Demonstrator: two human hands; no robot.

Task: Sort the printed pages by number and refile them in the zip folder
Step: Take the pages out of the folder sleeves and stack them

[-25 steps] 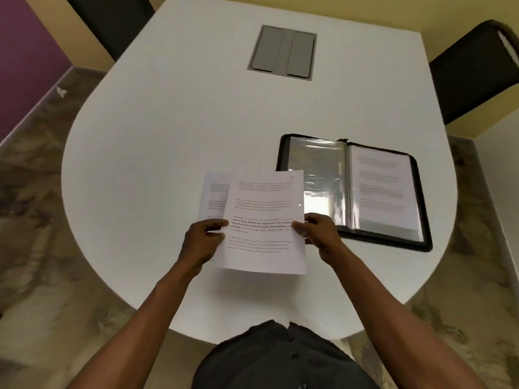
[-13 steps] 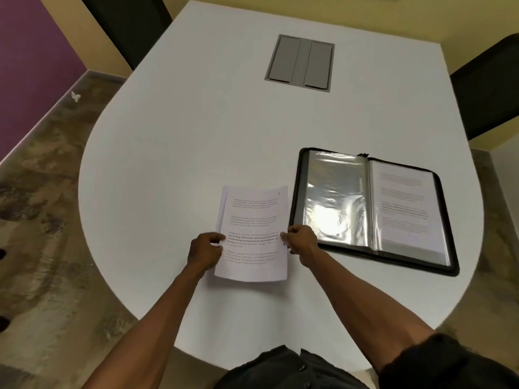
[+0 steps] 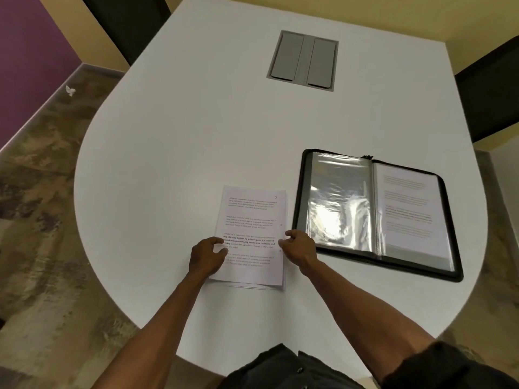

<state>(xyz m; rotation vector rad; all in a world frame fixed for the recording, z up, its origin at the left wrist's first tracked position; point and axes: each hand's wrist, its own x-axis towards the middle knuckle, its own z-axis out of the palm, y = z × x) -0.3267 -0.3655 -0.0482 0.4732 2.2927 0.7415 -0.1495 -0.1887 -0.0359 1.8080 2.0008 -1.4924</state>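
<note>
Folder [image 3: 306, 189] lies open flat on table [image 3: 196, 136], spine running away from you. Its left sleeve [image 3: 338, 203] is clear, empty; right sleeve holds printed page [image 3: 411, 209]. Pages [image 3: 251, 217] stacked flat just left of folder, long axis away from you, text tops at far end, lower sheets peeking out at near edge. Your left hand [image 3: 206, 256] pinches stack's left edge, thumb on top. Your right hand [image 3: 299, 247] pinches stack's right edge, beside folder's near-left corner.
</note>
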